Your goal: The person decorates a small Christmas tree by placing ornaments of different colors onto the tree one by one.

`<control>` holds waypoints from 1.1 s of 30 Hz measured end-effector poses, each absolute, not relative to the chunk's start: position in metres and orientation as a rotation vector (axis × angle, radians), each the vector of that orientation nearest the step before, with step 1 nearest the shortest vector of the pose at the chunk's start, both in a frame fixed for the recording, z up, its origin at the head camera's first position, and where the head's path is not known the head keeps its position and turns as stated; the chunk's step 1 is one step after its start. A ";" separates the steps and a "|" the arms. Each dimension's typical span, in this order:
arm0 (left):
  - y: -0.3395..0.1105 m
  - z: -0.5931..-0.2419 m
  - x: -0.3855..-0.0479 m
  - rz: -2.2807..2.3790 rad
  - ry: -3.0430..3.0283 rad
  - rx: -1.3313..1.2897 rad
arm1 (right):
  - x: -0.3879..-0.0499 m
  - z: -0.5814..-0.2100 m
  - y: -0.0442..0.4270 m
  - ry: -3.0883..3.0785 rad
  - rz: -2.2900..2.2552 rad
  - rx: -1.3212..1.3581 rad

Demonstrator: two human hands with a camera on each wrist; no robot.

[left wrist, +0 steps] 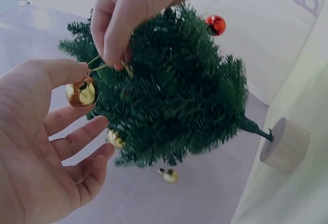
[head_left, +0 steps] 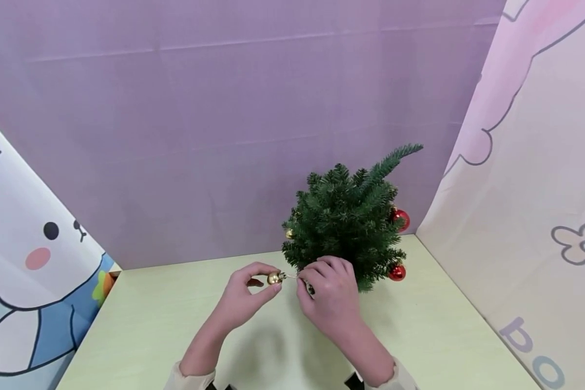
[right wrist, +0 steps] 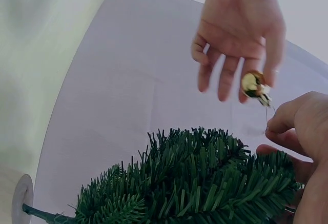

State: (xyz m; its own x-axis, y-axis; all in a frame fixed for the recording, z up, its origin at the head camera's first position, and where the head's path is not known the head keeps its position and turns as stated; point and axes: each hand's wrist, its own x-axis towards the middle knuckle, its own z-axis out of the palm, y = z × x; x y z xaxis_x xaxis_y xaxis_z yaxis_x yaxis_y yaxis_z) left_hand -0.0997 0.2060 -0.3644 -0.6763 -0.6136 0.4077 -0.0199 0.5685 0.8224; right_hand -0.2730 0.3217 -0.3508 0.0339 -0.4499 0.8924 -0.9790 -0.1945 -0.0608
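Note:
Between thumb and forefinger, my left hand [head_left: 246,295] pinches a small gold bauble [head_left: 274,278]. A thin gold string [left wrist: 97,65] runs from the bauble's cap to my right hand [head_left: 332,295], whose thumb and fingertips pinch its far end. In the left wrist view the string looks taut and forms a loop. My right hand is right against the front branches of a small artificial Christmas tree [head_left: 346,216]. The left hand's other fingers spread loosely, seen in the right wrist view below the palm.
Two red baubles [head_left: 397,272] hang on the tree's right side. Gold baubles [left wrist: 170,176] hang on its other side. The tree's round pale base [left wrist: 285,144] stands on the light table [head_left: 166,314]. A purple cloth backdrop [head_left: 200,135] rises behind, with printed panels [head_left: 531,216] at both sides.

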 end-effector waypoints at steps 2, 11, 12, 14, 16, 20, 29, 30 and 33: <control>0.205 -0.368 -0.098 -1.088 -2.106 0.532 | -0.274 -0.351 0.323 -1.461 1.154 1.708; 0.205 -0.383 -0.101 -1.111 -2.200 0.553 | -0.271 -0.345 0.320 -1.506 1.053 1.785; 0.206 -0.382 -0.103 -1.110 -2.197 0.546 | -0.270 -0.344 0.319 -1.515 1.019 1.796; 0.208 -0.380 -0.106 -1.112 -2.180 0.516 | -0.269 -0.341 0.317 -1.532 0.958 1.818; 0.209 -0.377 -0.111 -1.101 -2.161 0.479 | -0.269 -0.339 0.314 -1.541 0.918 1.827; 0.208 -0.373 -0.122 -1.040 -2.118 0.434 | -0.270 -0.335 0.311 -1.545 0.874 1.812; 0.206 -0.375 -0.135 -0.955 -2.069 0.497 | -0.273 -0.332 0.309 -1.573 0.833 1.784; 0.205 -0.376 -0.136 -0.951 -2.057 0.501 | -0.273 -0.332 0.309 -1.582 0.829 1.770; 0.205 -0.377 -0.138 -0.933 -2.021 0.520 | -0.273 -0.334 0.309 -1.604 0.810 1.726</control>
State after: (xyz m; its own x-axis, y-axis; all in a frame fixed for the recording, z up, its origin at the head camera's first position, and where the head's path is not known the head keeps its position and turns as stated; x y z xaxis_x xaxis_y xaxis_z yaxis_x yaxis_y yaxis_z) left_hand -0.1384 0.2049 -0.3772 -0.5697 -0.6412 0.5141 -0.0246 0.6386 0.7692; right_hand -0.2731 0.3085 -0.3335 0.0657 -0.6043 0.7940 -0.9977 -0.0514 0.0435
